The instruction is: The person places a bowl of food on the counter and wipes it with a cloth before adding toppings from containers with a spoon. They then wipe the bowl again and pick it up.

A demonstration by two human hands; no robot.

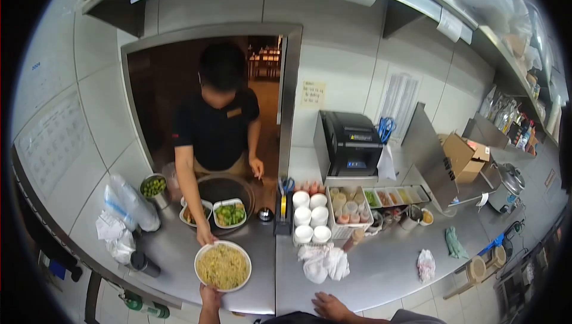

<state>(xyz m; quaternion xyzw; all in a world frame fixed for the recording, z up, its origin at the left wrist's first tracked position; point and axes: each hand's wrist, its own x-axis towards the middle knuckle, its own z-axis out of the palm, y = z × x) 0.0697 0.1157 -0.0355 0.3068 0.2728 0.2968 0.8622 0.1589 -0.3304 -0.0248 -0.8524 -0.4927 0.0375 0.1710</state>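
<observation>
My left hand (210, 296) grips the near rim of a round white bowl (247, 284) filled with yellow food, rice or noodles, flecked with green. Across the counter, a co-worker's hand (206, 236) touches the same bowl at its far rim. My right hand (329, 306) rests at the counter's front edge, holding nothing, its fingers stretched out. Behind the bowl, a white dish of green vegetables (229, 213) sits at the round dark tray (208, 188), beside a second dish (189, 212) partly covered by the co-worker's arm.
The co-worker (220, 127) stands in the pass-through opening. Stacked white cups (302, 215), a crate of sauce containers (348, 205) and a black printer (351, 145) stand on the right. A crumpled white cloth (325, 264) lies near my right hand. A dark tumbler (144, 263) is on the left.
</observation>
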